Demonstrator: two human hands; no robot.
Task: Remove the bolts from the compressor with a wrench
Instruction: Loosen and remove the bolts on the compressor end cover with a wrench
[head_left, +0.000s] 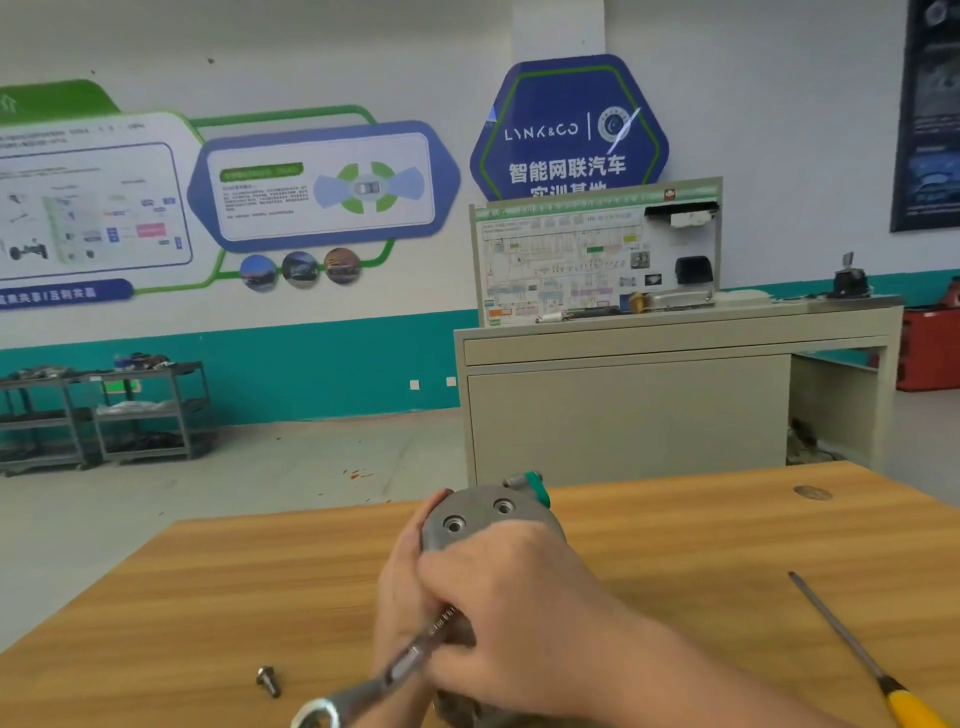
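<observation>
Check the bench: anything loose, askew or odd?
One bolt lies loose on the table, left of the hands, on its side, free to roll. A screwdriver lies at the right. Two compressor holes show no bolts. No spill or damage visible.

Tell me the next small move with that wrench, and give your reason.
Probably another short turn of the silver metal wrench while steadying the housing. The right hand grips the wrench against the grey round metal compressor, and the left hand holds its side. One loose silver bolt already lies on the wooden table; whether this one is free is hidden by the hands.
</observation>
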